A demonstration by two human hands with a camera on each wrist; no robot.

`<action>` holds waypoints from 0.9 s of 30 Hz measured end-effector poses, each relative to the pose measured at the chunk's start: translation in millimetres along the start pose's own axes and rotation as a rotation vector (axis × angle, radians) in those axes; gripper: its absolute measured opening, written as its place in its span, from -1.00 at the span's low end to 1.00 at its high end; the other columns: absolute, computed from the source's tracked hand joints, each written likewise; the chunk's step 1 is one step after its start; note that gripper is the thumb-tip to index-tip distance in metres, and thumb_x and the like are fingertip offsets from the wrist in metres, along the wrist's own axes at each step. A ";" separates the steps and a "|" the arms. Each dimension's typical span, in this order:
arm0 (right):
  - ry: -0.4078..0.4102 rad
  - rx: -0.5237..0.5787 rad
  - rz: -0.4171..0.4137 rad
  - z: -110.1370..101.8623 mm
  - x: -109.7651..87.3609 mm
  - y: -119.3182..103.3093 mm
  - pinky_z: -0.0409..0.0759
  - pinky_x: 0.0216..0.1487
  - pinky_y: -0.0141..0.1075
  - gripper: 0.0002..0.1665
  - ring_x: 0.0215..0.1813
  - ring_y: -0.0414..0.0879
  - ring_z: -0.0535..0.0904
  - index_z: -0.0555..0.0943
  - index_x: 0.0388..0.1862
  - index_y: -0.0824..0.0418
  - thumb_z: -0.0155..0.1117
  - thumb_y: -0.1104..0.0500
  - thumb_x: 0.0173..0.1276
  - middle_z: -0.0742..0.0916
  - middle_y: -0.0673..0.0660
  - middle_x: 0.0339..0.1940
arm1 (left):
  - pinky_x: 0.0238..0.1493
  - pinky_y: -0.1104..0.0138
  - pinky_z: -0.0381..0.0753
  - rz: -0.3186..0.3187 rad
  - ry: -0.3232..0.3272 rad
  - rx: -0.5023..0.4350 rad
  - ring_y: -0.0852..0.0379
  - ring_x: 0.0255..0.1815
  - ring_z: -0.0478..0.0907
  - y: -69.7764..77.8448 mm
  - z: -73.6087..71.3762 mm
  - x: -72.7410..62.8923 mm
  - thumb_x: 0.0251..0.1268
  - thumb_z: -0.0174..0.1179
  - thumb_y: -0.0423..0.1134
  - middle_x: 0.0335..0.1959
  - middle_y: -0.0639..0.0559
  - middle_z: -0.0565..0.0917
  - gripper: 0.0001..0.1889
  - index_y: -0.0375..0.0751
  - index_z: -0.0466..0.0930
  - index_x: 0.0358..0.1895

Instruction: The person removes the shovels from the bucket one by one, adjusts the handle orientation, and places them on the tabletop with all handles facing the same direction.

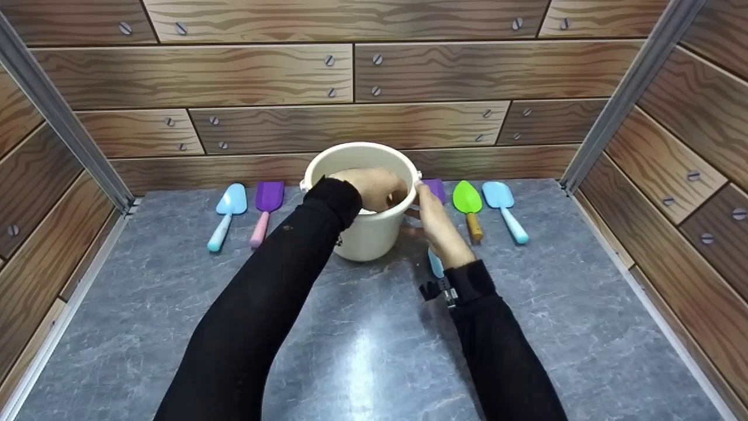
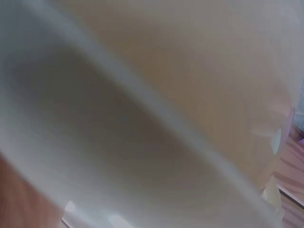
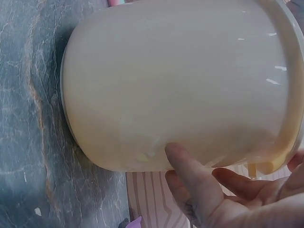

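A cream-white plastic bucket (image 1: 368, 237) stands upright on the grey marbled surface. My left hand (image 1: 374, 186) reaches over the rim into it, with the fingertips hidden, so whether it holds anything does not show. Only blurred bucket wall (image 2: 118, 142) fills most of the left wrist view. At the bucket's right side is my right hand (image 1: 437, 221). In the right wrist view its slightly bent fingers (image 3: 199, 183) touch the outer wall, while the thumb lies by the rim.
Toy shovels lie either side of the bucket: a blue one (image 1: 232, 202) and a purple one (image 1: 269, 199) left, a green one (image 1: 467, 199) and a blue one (image 1: 498, 196) right. A purple blade (image 1: 435, 188) and a blue piece (image 1: 435, 263) are partly hidden. Wood-patterned walls (image 1: 292, 73) enclose the surface.
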State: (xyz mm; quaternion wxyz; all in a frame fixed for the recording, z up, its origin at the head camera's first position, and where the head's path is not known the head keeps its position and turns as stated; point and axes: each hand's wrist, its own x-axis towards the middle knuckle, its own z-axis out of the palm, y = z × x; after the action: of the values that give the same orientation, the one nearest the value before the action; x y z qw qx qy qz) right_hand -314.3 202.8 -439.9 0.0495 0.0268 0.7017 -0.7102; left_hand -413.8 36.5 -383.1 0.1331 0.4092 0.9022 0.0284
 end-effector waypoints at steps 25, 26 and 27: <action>0.003 0.002 0.005 -0.1 0.8 -0.8 0.64 0.70 0.36 -0.16 0.78 0.36 0.49 0.38 0.86 0.19 -0.34 -0.26 0.95 0.52 0.35 0.76 | -0.06 0.20 0.74 -0.045 0.096 0.100 0.10 -0.10 0.67 -50.7 10.7 16.7 0.13 0.60 -0.21 -0.12 0.17 0.82 -0.75 0.09 0.79 -0.14; 0.003 0.002 0.006 -0.1 0.9 -0.7 0.64 0.70 0.36 -0.16 0.79 0.36 0.49 0.38 0.86 0.19 -0.34 -0.26 0.95 0.52 0.35 0.76 | -0.08 0.18 0.75 -0.053 0.113 0.101 0.10 -0.11 0.68 -52.0 10.0 14.2 0.10 0.61 -0.21 -0.12 0.18 0.83 -0.75 0.10 0.80 -0.16; 0.004 0.001 0.008 0.0 1.0 -0.7 0.65 0.69 0.36 -0.16 0.79 0.36 0.49 0.39 0.85 0.20 -0.34 -0.27 0.94 0.52 0.35 0.76 | -0.10 0.18 0.74 -0.052 0.132 0.102 0.11 -0.13 0.67 -51.9 8.7 9.9 0.07 0.59 -0.24 -0.15 0.18 0.82 -0.75 0.10 0.80 -0.18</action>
State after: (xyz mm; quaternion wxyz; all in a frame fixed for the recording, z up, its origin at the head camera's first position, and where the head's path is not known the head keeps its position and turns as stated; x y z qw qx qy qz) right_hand -315.4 202.8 -439.3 0.0507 0.0310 0.7013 -0.7104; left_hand -455.7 9.0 -401.9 0.0532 0.3889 0.9197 0.0059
